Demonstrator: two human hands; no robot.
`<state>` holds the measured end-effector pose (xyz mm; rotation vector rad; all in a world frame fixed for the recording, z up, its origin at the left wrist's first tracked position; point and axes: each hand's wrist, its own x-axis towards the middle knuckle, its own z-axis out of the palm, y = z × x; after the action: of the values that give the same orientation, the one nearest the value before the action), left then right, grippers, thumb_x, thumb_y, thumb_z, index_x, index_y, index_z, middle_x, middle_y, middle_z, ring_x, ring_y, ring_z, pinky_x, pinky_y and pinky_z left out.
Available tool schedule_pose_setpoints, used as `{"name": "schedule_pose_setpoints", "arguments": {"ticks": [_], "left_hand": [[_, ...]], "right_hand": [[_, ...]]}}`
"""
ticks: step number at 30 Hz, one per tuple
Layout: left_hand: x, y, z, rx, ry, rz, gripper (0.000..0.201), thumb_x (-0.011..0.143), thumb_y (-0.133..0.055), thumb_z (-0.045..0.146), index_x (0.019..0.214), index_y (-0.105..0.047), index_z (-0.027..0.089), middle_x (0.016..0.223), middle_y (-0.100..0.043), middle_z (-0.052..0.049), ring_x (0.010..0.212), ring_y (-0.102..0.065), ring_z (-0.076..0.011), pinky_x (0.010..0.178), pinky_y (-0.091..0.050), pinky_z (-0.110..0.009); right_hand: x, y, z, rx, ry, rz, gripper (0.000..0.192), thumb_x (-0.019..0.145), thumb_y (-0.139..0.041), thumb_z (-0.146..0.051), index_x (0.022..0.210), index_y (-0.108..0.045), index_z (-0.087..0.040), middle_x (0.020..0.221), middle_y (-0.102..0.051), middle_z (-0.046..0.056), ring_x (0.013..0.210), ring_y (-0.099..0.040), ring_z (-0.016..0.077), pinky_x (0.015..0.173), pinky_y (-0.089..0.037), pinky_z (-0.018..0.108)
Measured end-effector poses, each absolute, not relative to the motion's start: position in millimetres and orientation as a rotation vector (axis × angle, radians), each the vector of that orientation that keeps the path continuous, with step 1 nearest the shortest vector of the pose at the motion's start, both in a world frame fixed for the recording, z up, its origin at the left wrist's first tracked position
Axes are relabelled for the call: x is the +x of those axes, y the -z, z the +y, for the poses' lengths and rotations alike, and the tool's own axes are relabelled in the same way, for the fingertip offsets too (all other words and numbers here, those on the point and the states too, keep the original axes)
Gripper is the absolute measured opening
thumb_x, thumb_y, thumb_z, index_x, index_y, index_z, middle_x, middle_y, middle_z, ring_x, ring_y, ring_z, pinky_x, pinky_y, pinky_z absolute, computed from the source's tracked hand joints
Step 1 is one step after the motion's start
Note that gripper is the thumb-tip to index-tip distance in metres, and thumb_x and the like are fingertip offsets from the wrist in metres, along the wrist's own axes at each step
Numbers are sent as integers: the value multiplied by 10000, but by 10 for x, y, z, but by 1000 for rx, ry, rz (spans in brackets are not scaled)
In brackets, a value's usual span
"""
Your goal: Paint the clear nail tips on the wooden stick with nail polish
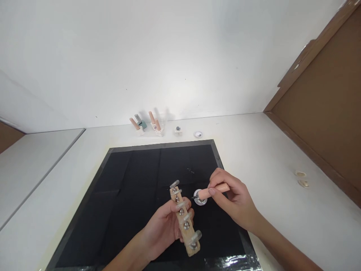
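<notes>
My left hand (165,226) grips a wooden nail-tip stand (184,218), a narrow bar with a row of metal balls. Several clear false nails (194,236) are mounted along it, tilted off to one side. Between the thumb and fingers of my right hand (235,199) is a nail polish brush (214,191) with a peach cap handle. Its dark bristle end points left, close to the fingertips of my left hand and the stand. Below the brush, on the black mat, sits a small round silvery dish (200,197), partly covered by the handle.
A black mat (135,177) with taped edges covers the white table (254,150). Along the back stand several polish bottles (158,130), an uncapped bottle (178,130) and a small white dish (198,134). Two small round pieces (304,183) lie at the right, near a brown panel (324,101).
</notes>
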<state>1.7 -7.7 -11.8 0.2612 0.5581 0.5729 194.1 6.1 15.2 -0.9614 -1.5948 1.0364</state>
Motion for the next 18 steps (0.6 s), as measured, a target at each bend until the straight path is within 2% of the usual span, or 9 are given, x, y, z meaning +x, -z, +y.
{"name": "schedule_pose_setpoints", "arguments": {"ticks": [6, 14, 18], "left_hand": [[14, 73, -115, 340, -598, 569, 109, 822, -413, 215, 780, -499, 163, 607, -420, 35, 441, -332, -61, 479, -254, -234], [-23, 58, -136, 430, -629, 538, 236, 761, -440, 187, 949, -570, 127, 655, -496, -5, 464, -370, -61, 467, -316, -211], [-26, 26, -148, 474, -584, 546, 249, 774, -458, 226, 963, -586, 128, 687, -503, -16, 481, -419, -75, 430, -338, -201]], "right_hand": [[1920, -197, 49, -1050, -1020, -1560, 149, 842, -495, -131, 719, -508, -215, 678, -534, 6, 576, -461, 139, 478, -378, 244], [1900, -233, 49, -1108, -1017, -1548, 161, 848, -495, -153, 700, -520, -208, 674, -524, -3, 580, -463, 133, 481, -371, 236], [1890, -240, 46, -1120, -1025, -1555, 156, 848, -500, -163, 700, -522, -206, 670, -528, -3, 570, -467, 134, 478, -372, 238]]}}
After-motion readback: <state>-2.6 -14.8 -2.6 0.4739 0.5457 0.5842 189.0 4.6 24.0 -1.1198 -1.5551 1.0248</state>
